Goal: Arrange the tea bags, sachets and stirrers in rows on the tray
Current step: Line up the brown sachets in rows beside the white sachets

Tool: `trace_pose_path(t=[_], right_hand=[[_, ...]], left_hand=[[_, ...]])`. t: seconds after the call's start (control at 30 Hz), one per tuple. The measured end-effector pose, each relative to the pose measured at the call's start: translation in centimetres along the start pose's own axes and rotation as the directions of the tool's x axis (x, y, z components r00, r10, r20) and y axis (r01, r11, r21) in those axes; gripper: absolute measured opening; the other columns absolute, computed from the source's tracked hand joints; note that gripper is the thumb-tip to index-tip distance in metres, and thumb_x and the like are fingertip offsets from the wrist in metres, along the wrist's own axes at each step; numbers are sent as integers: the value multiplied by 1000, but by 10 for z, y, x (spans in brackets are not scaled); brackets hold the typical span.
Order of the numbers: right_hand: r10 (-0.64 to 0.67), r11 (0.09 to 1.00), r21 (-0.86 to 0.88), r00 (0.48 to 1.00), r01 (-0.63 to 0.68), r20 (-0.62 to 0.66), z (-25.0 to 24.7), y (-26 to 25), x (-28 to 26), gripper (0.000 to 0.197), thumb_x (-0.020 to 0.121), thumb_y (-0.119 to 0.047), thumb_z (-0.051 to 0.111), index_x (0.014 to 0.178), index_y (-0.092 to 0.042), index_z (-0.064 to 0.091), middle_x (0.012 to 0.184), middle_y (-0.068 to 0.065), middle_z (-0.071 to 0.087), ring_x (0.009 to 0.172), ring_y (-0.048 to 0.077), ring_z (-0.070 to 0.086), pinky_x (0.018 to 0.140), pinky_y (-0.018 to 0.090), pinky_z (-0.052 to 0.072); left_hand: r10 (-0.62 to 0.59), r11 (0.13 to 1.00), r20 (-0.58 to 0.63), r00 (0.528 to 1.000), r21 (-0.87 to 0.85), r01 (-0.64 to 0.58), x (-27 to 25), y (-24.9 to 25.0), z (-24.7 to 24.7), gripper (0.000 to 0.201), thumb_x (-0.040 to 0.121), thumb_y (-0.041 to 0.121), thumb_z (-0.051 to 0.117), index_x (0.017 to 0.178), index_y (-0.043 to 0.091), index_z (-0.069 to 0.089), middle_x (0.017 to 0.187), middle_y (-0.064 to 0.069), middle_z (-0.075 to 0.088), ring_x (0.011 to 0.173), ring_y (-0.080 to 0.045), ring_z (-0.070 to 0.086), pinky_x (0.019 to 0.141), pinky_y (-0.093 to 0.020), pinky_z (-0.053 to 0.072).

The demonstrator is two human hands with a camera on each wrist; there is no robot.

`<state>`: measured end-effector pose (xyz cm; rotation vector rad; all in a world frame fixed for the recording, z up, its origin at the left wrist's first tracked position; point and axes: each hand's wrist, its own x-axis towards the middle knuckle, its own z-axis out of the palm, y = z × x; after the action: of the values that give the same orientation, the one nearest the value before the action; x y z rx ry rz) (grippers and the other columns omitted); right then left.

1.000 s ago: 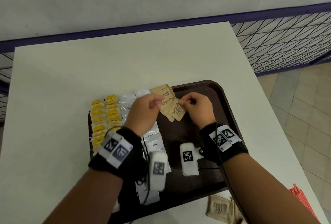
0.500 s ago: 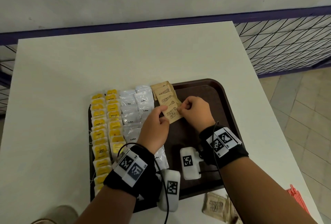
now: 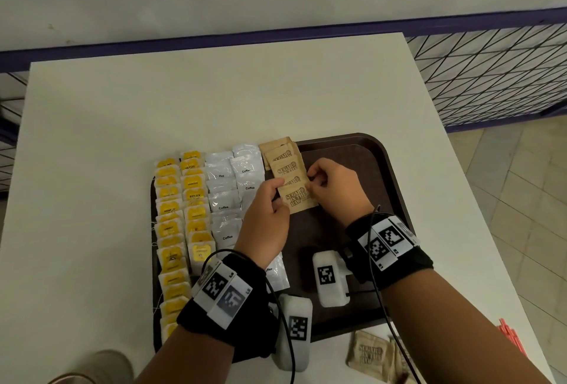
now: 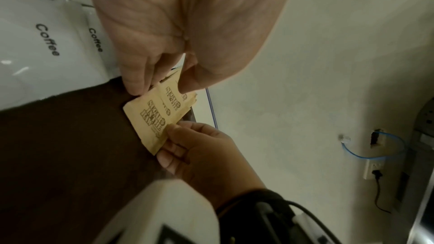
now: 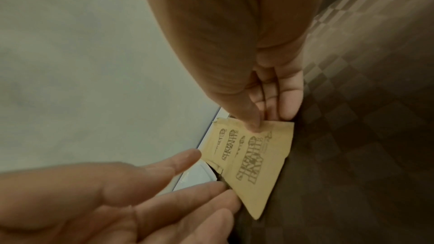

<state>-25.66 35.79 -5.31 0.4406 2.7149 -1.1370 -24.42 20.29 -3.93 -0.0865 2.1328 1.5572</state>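
Left hand: the left hand [image 3: 266, 218] sits in the middle of the head view, fingers nearly straight, fingertips [image 5: 187, 157] touching the left edge of the nearest brown sugar sachet [image 3: 297, 196]; it presses rather than grasps.
Right hand: the right hand [image 3: 334, 187] pinches the right edge of that same sachet between thumb and curled fingers, as the right wrist view shows [image 5: 260, 116].
Sugar sachets: a short overlapping column of brown "Sugar in the Raw" sachets [image 3: 283, 158] runs from the tray's top edge down toward the centre of the frame, just right of the white coffee sachets [image 3: 227, 199]; the nearest one lies flat on the tray floor.
Tea bags: two columns of yellow tea bags [image 3: 181, 215] fill the left side of the tray.
Tray: the dark brown tray [image 3: 377, 168] rests on the pale tabletop [image 3: 122, 113]; its right half is bare.
Off the tray: more brown sachets [image 3: 368, 356] lie on the tabletop at the lower right, and red stirrers [image 3: 511, 337] poke in at the right edge.
Change from a second ago: the sachets were held fanned and raised between both hands; now they lie in the column. The left hand has come lower in the frame, uncovering the coffee sachets, and the right hand has kept its pinch.
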Motion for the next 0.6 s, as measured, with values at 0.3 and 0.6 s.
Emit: trace_pose_path(t=[0.3,0.6], right_hand=[[-33,995,91,983,50,-181,5,-8,10,26,86,-13,62,112,-12,64,99,1,63,84,7,56,74,8,41],[10,994,105,991,5,-137,17,-14,18,18,87,-9,56,102,-11,66,89,4,69,77,8,56,62,0,37]], left_hand=[[-22,999,53,998,-32,24,-11,7,-1,43,94,3,42,130,25,40,119,8,54,84,-2,55,87,-32,50],[-30,999,112,993,31,27,-11,9,-1,44,95,5,41,133,27,35,122,9,52,79,-1,54,85,-32,51]])
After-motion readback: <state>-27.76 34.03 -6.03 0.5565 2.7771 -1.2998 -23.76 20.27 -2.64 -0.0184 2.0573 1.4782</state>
